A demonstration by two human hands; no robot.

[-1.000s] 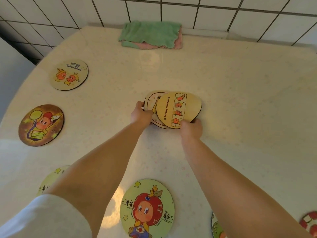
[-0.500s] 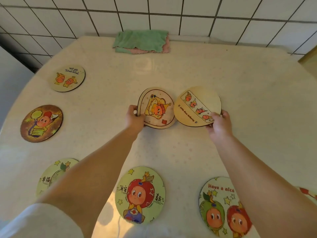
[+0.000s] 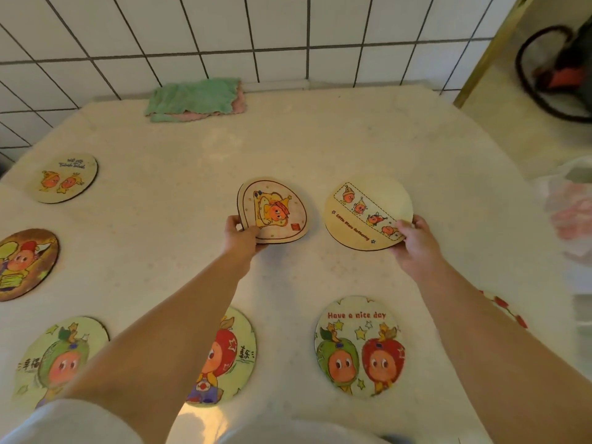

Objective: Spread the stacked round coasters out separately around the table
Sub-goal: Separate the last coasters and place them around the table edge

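My left hand [image 3: 241, 236] grips the near-left edge of a small stack of coasters [image 3: 276, 210] at the table's middle; its top one shows a yellow-hatted cartoon figure. My right hand [image 3: 413, 240] pinches the near-right edge of a pale coaster with a strip of small figures [image 3: 365, 210], held apart to the right of the stack. Other round coasters lie singly on the table: a two-figure one [image 3: 65, 177] at far left, a dark brown one [image 3: 24, 263], a green-hatted one [image 3: 59, 360], a red-hatted one [image 3: 228, 354] partly under my left arm, and a "Have a nice day" one [image 3: 360, 346].
A folded green and pink cloth [image 3: 196, 98] lies at the table's back edge against the tiled wall. A red-and-white coaster [image 3: 509, 310] peeks out past my right forearm. A plastic bag [image 3: 573, 216] sits off the table's right side.
My right hand has pulled the pale strip coaster off the stack and carried it rightward, leaving a gap. My left hand stays on the stack. The view has tilted up and right.
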